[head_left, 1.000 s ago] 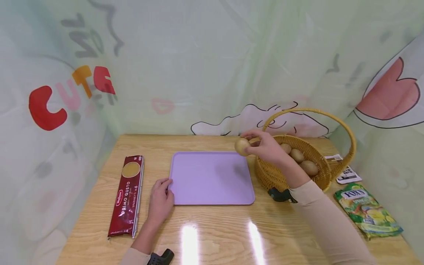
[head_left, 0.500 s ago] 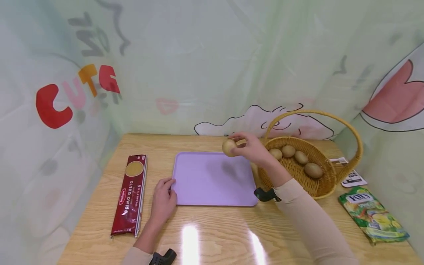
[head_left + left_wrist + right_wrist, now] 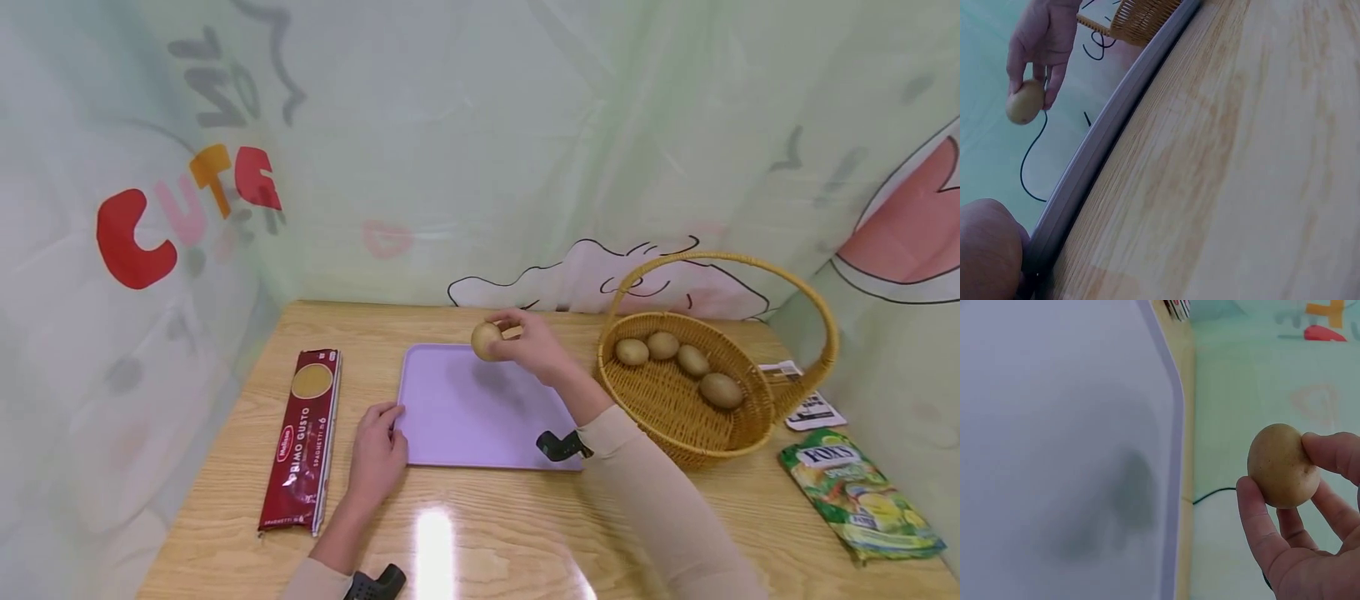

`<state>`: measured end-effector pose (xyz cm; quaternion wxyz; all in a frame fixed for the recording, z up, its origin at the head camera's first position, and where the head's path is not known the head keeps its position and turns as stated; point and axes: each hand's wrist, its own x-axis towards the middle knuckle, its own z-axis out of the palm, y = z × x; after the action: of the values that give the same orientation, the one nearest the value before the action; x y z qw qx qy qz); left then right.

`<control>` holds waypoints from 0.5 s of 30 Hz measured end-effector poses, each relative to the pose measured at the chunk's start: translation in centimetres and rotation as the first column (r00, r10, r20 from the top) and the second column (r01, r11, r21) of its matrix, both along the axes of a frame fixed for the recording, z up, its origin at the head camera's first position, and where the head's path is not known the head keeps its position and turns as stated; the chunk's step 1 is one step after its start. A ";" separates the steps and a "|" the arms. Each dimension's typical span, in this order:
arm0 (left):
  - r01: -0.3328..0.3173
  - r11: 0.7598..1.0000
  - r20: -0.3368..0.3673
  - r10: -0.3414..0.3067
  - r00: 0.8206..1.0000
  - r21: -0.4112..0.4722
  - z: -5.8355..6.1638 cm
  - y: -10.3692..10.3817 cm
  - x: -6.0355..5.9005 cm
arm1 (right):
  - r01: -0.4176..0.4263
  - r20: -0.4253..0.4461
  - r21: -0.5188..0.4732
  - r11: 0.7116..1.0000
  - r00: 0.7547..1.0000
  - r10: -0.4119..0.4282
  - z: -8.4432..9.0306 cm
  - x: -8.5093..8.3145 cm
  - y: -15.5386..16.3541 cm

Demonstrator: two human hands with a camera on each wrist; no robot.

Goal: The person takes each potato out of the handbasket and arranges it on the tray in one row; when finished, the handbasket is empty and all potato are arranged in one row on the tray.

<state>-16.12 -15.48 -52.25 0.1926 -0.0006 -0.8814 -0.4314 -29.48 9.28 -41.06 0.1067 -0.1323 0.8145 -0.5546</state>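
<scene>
My right hand (image 3: 534, 348) pinches a round, pale brown potato (image 3: 486, 342) between thumb and fingers, above the far part of a lilac tray (image 3: 465, 425). In the right wrist view, the fingertips hold the potato (image 3: 1280, 465) at its sides, and a shadow falls on the tray (image 3: 1054, 425). My left hand (image 3: 378, 458) grips the tray's left edge near its front corner, fingers bent at the rim. The left wrist view shows part of that hand (image 3: 988, 250) against the tray's rim (image 3: 1094, 147).
Right of the tray stands a wicker basket (image 3: 652, 398) with a tall handle and several potatoes (image 3: 693, 360) inside. A green Fox's bag (image 3: 858, 496) and a white-and-brown packet (image 3: 816, 414) lie beyond it. At left lies a red spaghetti pack (image 3: 300, 450).
My right hand has carried the potato leftward, from beside the basket to over the tray. The left hand stays at the tray's edge; the head view has shifted slightly.
</scene>
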 end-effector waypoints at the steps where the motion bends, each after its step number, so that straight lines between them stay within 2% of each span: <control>1: -0.001 1.000 -0.001 0.001 1.000 0.000 0.0 0.0 0.0 | 0.008 0.003 -0.008 1.000 1.000 -0.008 -0.2 0.0 -0.4; 11: 0.001 1.000 0.001 -0.001 1.000 -0.006 0.2 0.1 -0.1 | 0.065 0.034 -0.081 0.995 0.997 -0.063 -3.0 -0.8 -4.4; 15: -0.006 1.000 -0.018 0.005 1.000 -0.015 0.2 0.1 0.0 | 0.070 0.031 -0.072 0.995 0.997 -0.068 -4.2 -1.0 -6.1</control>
<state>-16.10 -15.41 -52.02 0.2019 -0.0036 -0.8828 -0.4242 -30.52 3.17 -45.23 0.0941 -0.1000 0.7962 -0.5892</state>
